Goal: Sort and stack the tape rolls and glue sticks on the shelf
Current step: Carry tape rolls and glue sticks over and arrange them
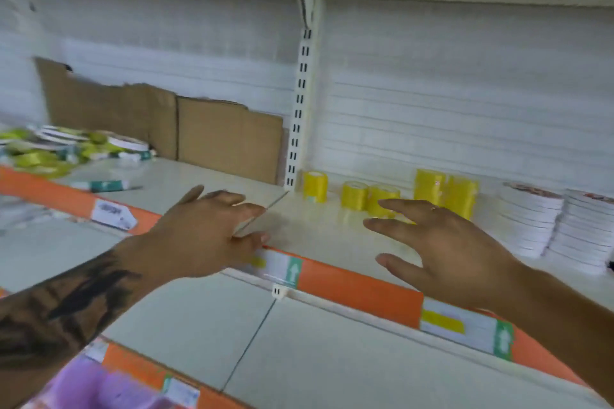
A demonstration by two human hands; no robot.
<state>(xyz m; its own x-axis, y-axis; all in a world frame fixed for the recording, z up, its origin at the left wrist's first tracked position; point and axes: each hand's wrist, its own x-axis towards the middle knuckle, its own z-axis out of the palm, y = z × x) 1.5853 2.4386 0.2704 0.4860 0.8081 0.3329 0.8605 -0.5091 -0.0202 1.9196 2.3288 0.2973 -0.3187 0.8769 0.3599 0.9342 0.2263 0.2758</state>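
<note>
Both hands hold nothing, fingers spread: left hand (202, 236) at the shelf (319, 236) edge, right hand (445, 249) just before the yellow tape rolls (382, 197) standing near the back wall. Beside them, white roll stacks (528, 219) blur; the left pile (66, 149) is unreadable.

Your left hand (202, 229) and right hand (445, 249) hover open above the shelf (315, 236). Yellow tape rolls (355, 196) stand behind your fingers.

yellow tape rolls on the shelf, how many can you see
5, all along the back of the shelf's right section: one beside the upright, a touching pair at the middle, and a taller pair further right. The right hand may hide more.
</note>
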